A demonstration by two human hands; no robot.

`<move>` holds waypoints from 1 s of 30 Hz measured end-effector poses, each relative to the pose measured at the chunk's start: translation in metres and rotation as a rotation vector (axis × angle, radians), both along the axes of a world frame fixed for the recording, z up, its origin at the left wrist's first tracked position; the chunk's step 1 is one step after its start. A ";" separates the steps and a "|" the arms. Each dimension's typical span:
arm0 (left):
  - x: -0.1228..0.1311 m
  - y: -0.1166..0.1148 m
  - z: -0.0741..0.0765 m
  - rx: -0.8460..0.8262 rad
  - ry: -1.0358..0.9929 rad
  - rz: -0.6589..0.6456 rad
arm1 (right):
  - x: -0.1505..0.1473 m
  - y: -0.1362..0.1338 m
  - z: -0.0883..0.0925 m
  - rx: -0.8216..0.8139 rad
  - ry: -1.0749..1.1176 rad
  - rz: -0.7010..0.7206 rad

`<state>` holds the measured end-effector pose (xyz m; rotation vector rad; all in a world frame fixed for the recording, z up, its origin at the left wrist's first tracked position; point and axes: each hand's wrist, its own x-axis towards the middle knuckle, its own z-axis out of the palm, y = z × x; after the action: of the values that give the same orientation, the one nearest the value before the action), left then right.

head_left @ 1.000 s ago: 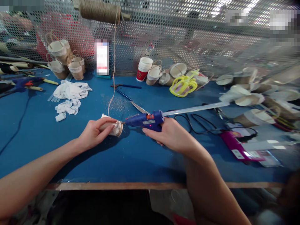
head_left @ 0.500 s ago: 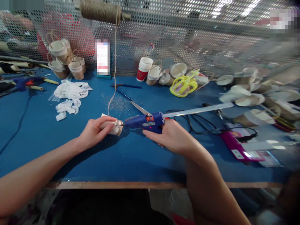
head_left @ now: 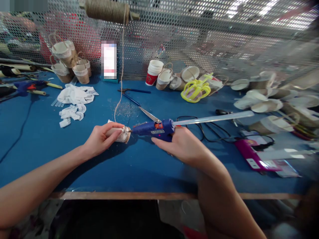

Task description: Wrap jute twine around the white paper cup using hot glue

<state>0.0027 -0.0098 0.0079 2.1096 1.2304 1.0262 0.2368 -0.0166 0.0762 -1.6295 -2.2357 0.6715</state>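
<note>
My left hand (head_left: 102,137) is closed around a small paper cup (head_left: 124,136) lying on its side, its bottom end turned right. Twine (head_left: 121,96) runs down to this cup from a spool (head_left: 107,10) above. In my right hand (head_left: 181,142) is a blue hot glue gun (head_left: 156,129), a long clear glue stick (head_left: 214,118) jutting from its back. The nozzle is at the cup's right end, touching or very near it. Behind the gun lie scissors (head_left: 149,114), partly hidden by it.
Blue-handled pliers (head_left: 137,90) lie beyond the scissors. White cloth strips (head_left: 76,96) and handled cups (head_left: 81,73) are at left. Stacked paper cups (head_left: 155,71), a yellow woven piece (head_left: 195,90) and more cups (head_left: 266,104) stand behind and right. A purple power strip (head_left: 249,156) with black cables is at right.
Both hands, the cup and the glue gun stay almost in place. The rear of the glue stick has shifted slightly to the right.
</note>
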 end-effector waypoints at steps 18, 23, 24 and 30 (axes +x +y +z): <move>0.001 0.001 -0.001 0.054 0.002 -0.004 | 0.001 -0.002 0.000 0.053 -0.014 0.034; 0.000 0.000 -0.002 0.054 0.004 -0.011 | -0.004 0.000 0.003 -0.013 0.036 -0.058; 0.000 -0.001 -0.002 0.055 0.010 -0.011 | -0.005 0.000 0.003 -0.025 0.041 -0.068; 0.000 -0.001 -0.002 0.055 0.031 -0.002 | -0.006 0.001 0.001 -0.039 0.059 -0.074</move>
<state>0.0031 -0.0104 0.0055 2.1756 1.2277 1.0418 0.2310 -0.0151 0.0773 -1.6793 -2.1235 0.7376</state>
